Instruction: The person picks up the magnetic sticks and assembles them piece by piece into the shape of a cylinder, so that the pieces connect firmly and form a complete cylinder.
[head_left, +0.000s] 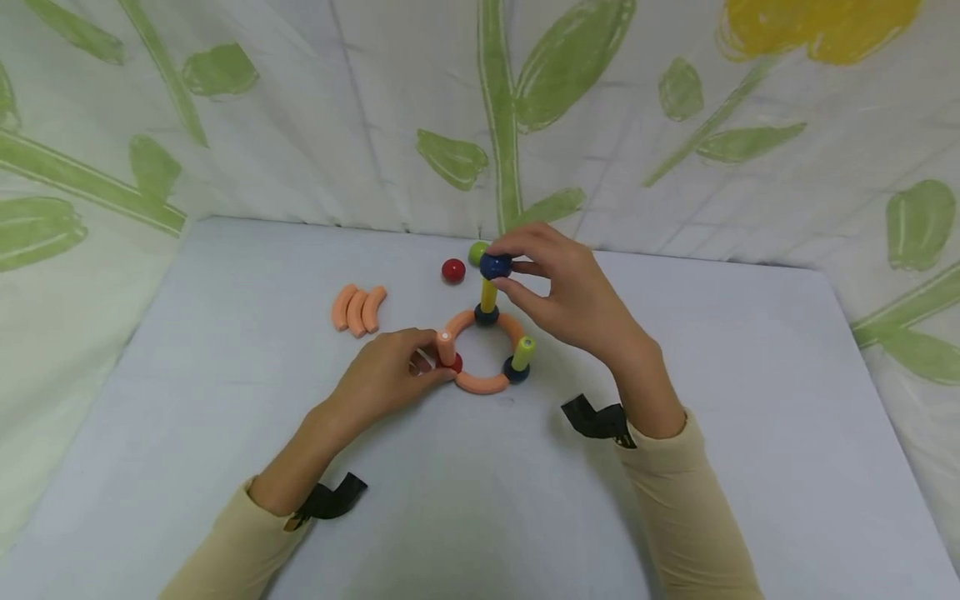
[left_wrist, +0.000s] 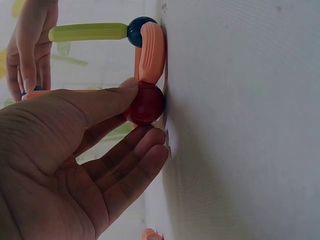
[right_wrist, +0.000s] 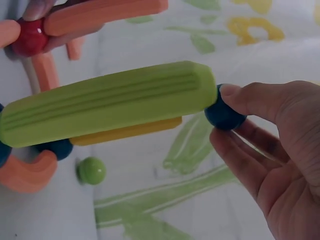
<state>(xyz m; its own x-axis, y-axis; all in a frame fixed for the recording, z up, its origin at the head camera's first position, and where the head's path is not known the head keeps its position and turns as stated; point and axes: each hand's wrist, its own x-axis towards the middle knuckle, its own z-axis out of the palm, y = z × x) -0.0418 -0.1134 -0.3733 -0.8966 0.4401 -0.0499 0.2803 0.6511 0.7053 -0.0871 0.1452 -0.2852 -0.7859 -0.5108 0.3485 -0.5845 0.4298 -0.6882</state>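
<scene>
On the table stands a ring of curved orange pieces (head_left: 482,384) joined by a red ball (head_left: 457,364) and two dark blue balls (head_left: 516,372). Three sticks rise from these balls: orange (head_left: 447,350), lime green (head_left: 523,353) and yellow (head_left: 489,297). My left hand (head_left: 386,371) pinches the red ball between thumb and fingers, low at the ring's left side. With thumb and fingertips, my right hand (head_left: 573,287) holds another blue ball (head_left: 495,267) at the top end of the yellow stick. In the right wrist view the green stick (right_wrist: 110,100) partly covers the yellow one.
Three loose curved orange pieces (head_left: 358,310) lie side by side left of the ring. Behind it are a loose red ball (head_left: 453,270) and a green ball (head_left: 477,252), partly hidden by the held ball. A painted white curtain (head_left: 420,83) hangs along the table's far edge.
</scene>
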